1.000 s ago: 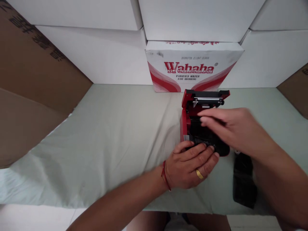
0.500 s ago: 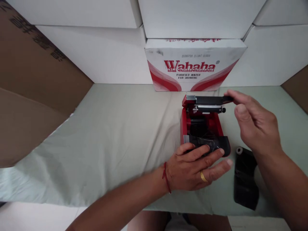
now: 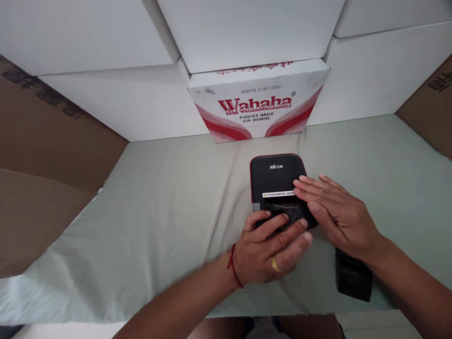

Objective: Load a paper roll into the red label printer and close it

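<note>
A small black and red label printer (image 3: pixel 277 176) sits on the cloth with its lid down. A white warning strip crosses the lid's front part. My left hand (image 3: pixel 273 247) lies across the printer's front, its fingers spread over the dark front panel; it wears a ring and a red cord bracelet. Flat fingers of my right hand (image 3: pixel 339 214) touch the lid's right side. Partly hidden below my right wrist is a strip of black film (image 3: pixel 353 278), lying on the cloth.
A white and red Wahaba-style water carton, printed "Wahaha" (image 3: pixel 259 110), stands behind the printer. Stacked white boxes (image 3: pixel 116 103) form the back wall. Brown cardboard (image 3: pixel 52 188) rises on the left, with more at right. Pale green cloth (image 3: pixel 158 226) covers the table.
The printer's lid, raised before with the red inside showing, is now down. My right hand moved from the lid's edge onto its right side. My left hand stays at the front; the view tilted.
</note>
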Demonstrator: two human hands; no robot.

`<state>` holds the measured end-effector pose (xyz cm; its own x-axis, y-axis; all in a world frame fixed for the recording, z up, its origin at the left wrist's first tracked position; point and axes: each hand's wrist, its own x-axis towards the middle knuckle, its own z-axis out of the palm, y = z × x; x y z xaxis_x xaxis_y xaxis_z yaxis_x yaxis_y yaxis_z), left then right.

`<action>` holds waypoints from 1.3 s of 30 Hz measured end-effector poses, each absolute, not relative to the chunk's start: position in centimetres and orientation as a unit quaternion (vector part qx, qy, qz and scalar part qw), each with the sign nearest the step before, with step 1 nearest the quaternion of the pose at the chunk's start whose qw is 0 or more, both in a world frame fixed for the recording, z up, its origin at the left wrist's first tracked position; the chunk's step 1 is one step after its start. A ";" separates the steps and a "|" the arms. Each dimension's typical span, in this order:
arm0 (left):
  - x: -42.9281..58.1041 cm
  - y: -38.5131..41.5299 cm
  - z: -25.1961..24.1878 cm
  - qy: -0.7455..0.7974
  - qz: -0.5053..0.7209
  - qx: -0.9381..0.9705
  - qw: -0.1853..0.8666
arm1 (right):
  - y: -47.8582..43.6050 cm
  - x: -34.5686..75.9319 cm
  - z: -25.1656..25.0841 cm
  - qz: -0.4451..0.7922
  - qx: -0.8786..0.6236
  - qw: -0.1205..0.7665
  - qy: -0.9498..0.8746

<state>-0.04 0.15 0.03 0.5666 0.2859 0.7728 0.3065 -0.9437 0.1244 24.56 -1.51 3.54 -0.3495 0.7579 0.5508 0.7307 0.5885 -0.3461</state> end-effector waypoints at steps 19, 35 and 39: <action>-3.0 4.8 -1.2 -0.267 -0.547 -0.730 -0.311 | -1.7 23.4 2.7 0.012 -0.475 0.402 -0.783; -2.6 6.7 -2.6 -0.253 -0.535 -0.632 -0.501 | -3.8 23.1 2.7 0.011 -0.416 0.445 -0.793; -2.2 6.5 -2.7 -0.272 -0.461 -0.579 -0.615 | -3.8 23.0 2.7 0.009 -0.416 0.446 -0.792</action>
<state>-2.18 6.47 -2.69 0.4270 0.8822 0.1985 -0.2523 -0.0946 0.9630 22.97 -3.80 2.66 -0.2557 0.6676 0.6993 0.6507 0.6538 -0.3862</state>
